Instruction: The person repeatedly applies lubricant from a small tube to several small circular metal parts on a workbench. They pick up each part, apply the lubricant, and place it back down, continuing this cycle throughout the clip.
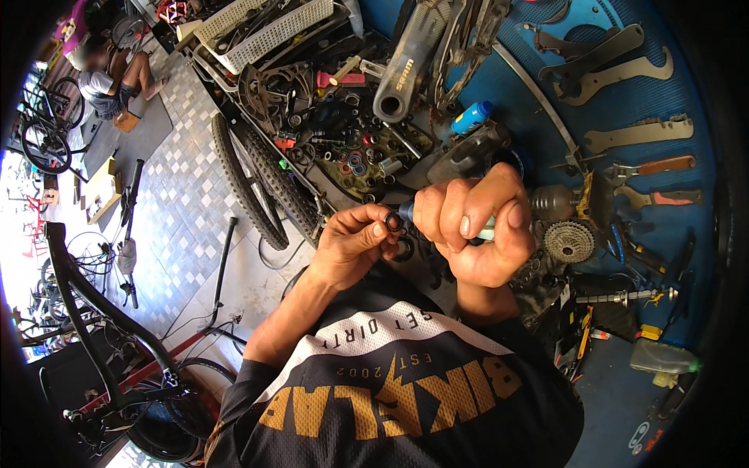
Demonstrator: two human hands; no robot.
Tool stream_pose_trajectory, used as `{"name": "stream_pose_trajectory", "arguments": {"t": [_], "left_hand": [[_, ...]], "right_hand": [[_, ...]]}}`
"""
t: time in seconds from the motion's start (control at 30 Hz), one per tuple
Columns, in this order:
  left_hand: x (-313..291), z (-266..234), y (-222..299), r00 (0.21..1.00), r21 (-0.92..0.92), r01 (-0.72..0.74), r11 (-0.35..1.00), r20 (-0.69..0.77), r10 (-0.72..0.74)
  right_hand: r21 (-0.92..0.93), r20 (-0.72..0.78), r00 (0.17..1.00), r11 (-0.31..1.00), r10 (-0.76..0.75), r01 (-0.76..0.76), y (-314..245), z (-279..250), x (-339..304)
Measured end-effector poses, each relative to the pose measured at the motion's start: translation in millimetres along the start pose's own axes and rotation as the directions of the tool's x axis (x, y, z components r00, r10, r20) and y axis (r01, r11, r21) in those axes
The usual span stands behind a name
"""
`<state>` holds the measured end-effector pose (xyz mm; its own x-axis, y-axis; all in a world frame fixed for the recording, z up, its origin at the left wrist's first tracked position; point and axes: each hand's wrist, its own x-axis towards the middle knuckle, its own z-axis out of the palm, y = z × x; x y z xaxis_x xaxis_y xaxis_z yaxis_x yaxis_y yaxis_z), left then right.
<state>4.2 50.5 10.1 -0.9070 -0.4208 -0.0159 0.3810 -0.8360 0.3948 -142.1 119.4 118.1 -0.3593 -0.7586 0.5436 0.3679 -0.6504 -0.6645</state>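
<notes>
A bicycle workshop — wrenches [624, 74] on a blue board [686, 168], tyres [250, 183], frames [86, 304].

You have two bare hands up, the left hand [351, 242] and the right hand [472, 230]; one small black ring [394, 223] sits between them; one toothed silver cassette cog stack [569, 241] lies nearby; one blue-capped bottle [473, 117] stands above; about five flat grey steel wrenches [638, 134] hang on one blue tool board [624, 101], though the rim blurs them.

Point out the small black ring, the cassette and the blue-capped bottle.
Black ring [394, 223], head view, on its rim between the left fingertips.
Cassette [569, 241], head view, on the sprocket face.
Bottle [472, 118], head view, on its blue cap end.
</notes>
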Motion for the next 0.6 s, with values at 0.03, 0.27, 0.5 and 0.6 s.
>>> {"name": "stream_pose_trajectory", "arguments": {"t": [0.03,0.27,0.5,0.6], "left_hand": [[0,0,-1,1.000,-0.007,0.001,1.000,-0.002,-0.001],[0,-2,-3,0.999,0.015,0.025,1.000,-0.047,-0.024],[1,-3,-2,0.997,-0.008,0.012,1.000,-0.077,-0.012],[2,-3,-2,0.997,-0.020,0.007,1.000,-0.077,-0.008]], "right_hand": [[-0.004,0.005,1.000,1.000,-0.003,0.003,0,1,0],[-0.100,0.061,0.996,0.993,0.072,-0.066,-3,5,-2],[-0.080,0.056,0.995,0.994,0.079,-0.075,-1,-1,-9],[-0.063,0.069,0.994,0.995,0.087,-0.083,-4,-8,-9]]}}
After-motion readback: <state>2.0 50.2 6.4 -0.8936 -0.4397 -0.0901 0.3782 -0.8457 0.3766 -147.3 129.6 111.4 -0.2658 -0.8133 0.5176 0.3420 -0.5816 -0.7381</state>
